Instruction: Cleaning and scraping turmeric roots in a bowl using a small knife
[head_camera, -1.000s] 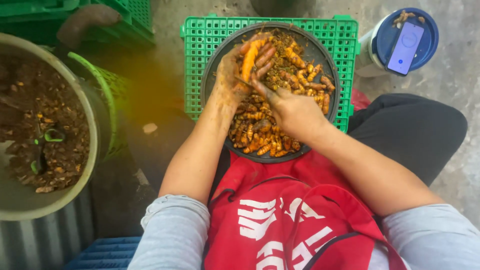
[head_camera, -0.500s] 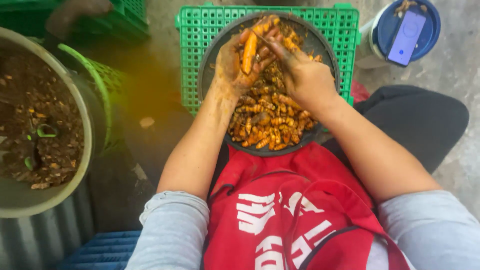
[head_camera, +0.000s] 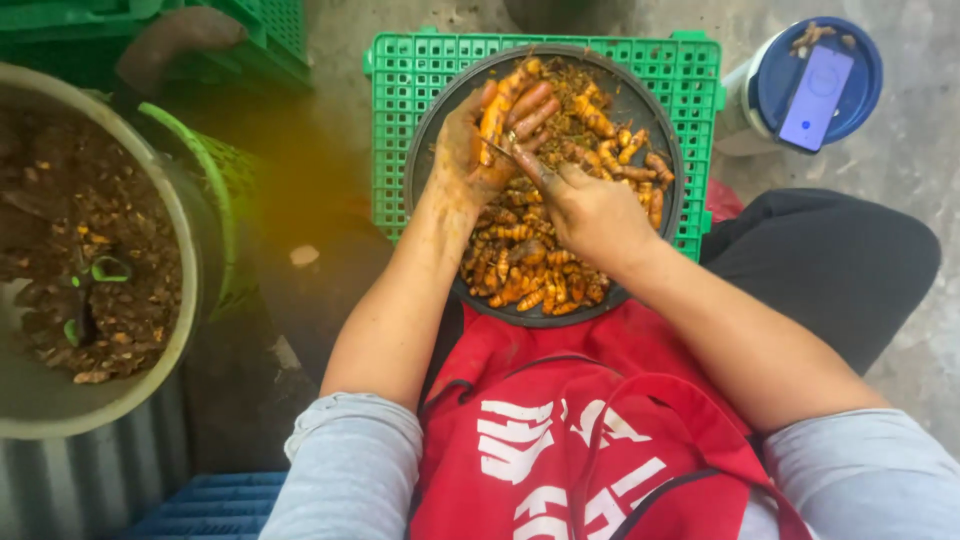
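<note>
Turmeric root (head_camera: 494, 115), a long orange piece, lies in the left hand (head_camera: 478, 150) above the far left part of a round dark pan (head_camera: 640, 100) heaped with more orange roots (head_camera: 530, 270). The left forearm comes up from the lower left, elbow bent, wrist straight, and the palm is turned up and toward the person. Its fingers (head_camera: 530, 105) curl around the root from the right, pressed close together, so the piece is cradled between palm and fingers with its upper end sticking out beyond the hand.

The right hand (head_camera: 592, 210) reaches in from the lower right, back of the hand facing the camera, forearm laid diagonally across the pan's near rim. Its forefinger and thumb are stretched toward the left hand and pinch a small thin blade (head_camera: 500, 152) whose tip rests against the lower end of the held root; the other fingers are folded under and mostly hidden. Both hands are stained brownish yellow.

The pan sits on an upturned green plastic crate (head_camera: 400, 80), just beyond a red apron (head_camera: 560, 430) over the person's lap. To the left stands a large pale tub (head_camera: 150, 390) of muddy, unpeeled roots. At the upper right a blue lidded container (head_camera: 860, 90) carries a phone (head_camera: 815, 85) on top.
</note>
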